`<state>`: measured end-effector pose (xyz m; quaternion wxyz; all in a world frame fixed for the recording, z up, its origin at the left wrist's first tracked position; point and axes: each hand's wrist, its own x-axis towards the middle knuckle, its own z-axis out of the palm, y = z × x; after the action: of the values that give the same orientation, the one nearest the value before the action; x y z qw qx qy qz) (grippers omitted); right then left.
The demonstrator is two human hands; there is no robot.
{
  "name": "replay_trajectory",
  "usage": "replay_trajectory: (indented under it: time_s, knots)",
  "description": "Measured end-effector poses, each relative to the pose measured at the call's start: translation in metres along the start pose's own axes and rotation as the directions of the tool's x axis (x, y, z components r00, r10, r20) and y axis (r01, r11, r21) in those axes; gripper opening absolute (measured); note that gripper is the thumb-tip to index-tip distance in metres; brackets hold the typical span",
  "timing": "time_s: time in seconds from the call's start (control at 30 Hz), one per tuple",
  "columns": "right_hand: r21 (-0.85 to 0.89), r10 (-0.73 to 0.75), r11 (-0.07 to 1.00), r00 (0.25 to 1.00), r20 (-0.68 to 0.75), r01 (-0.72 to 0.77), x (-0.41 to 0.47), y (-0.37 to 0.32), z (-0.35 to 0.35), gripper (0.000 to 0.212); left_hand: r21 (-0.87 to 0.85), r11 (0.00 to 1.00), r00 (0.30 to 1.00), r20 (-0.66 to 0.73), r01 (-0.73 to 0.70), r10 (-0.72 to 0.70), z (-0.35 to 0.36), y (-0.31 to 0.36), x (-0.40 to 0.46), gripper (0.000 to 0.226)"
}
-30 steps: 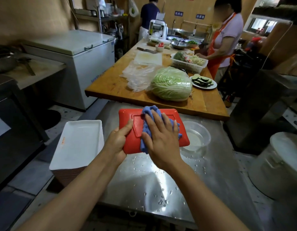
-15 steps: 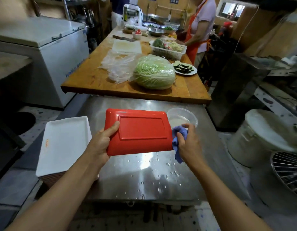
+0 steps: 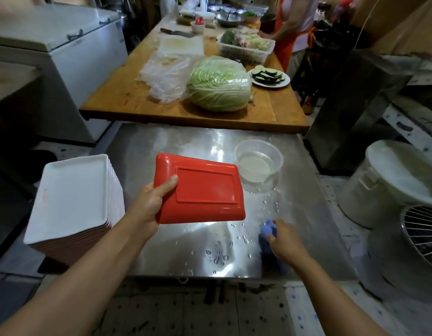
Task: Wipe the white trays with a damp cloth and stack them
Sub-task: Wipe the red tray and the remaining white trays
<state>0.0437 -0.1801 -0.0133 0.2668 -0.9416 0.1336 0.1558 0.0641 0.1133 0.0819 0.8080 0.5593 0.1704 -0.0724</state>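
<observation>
Nearest the front edge of the steel table (image 3: pixel 176 253), toward its right corner, the right hand (image 3: pixel 284 241) holds the blue cloth (image 3: pixel 268 235), its fingers curled round the bunched fabric, which hangs limp below the fist; it looks soft and soaked, likely to drip and to mould itself to any surface, so a loose fistful is grip enough. To the left and a little farther in, the left hand (image 3: pixel 149 207) holds the tray (image 3: pixel 202 190) clear above the table's middle, red underside up and tilted: the thumb lies across the near-left part of the base, and the other fingers are hidden beneath, presumably curled under the rim. The tray reads as stiff moulded plastic, light enough for one hand but probably slick where water beads on it, so the raised rim at a short side is the sensible place to take it, as is done here. Cloth and tray are apart, with wet tabletop between. Off the table's left edge, the stack of white trays (image 3: pixel 74 192) stands face-up, touched by neither hand. Farther in, near the back right corner, a clear bowl of water (image 3: pixel 258 160) sits just beside the tray's far corner. Beyond, a wooden table (image 3: pixel 127 98) carries a cabbage (image 3: pixel 219 86).
</observation>
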Motion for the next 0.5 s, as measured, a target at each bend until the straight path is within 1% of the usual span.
replay_trajectory:
  time_s: [0.07, 0.17, 0.23, 0.3, 0.4, 0.5]
  knots:
    - [-0.031, 0.000, 1.000, 1.000, 0.023, 0.000, 0.003, 0.000, -0.004, 0.036, 0.009, 1.000, 1.000, -0.012, -0.003, 0.003, 0.004, -0.002, -0.003, 0.024]
    - [-0.012, -0.043, 0.999, 0.999, -0.033, 0.042, 0.000, -0.019, -0.016, 0.043, 0.013, 0.999, 0.999, -0.040, -0.031, 0.032, 0.010, -0.002, -0.012, 0.016]
    - [0.026, -0.136, 0.990, 0.987, -0.089, 0.139, -0.004, -0.044, -0.026, 0.048, 0.019, 0.997, 0.995, -0.060, -0.078, 0.079, 0.013, 0.002, -0.019, 0.014]
    - [0.077, -0.247, 0.963, 0.959, -0.142, 0.259, -0.011, -0.073, -0.037, 0.047, 0.051, 0.987, 0.985, -0.082, -0.149, 0.153, 0.013, 0.008, -0.029, 0.016]
    - [0.158, -0.373, 0.903, 0.912, -0.169, 0.399, -0.023, -0.118, -0.049, 0.044, 0.199, 0.942, 0.941, -0.153, -0.270, 0.301, 0.008, 0.021, -0.045, 0.014]
    - [0.246, -0.474, 0.832, 0.868, -0.150, 0.497, -0.036, -0.161, -0.053, 0.042, 0.377, 0.841, 0.860, -0.178, -0.389, 0.478, 0.002, 0.038, -0.061, 0.009]
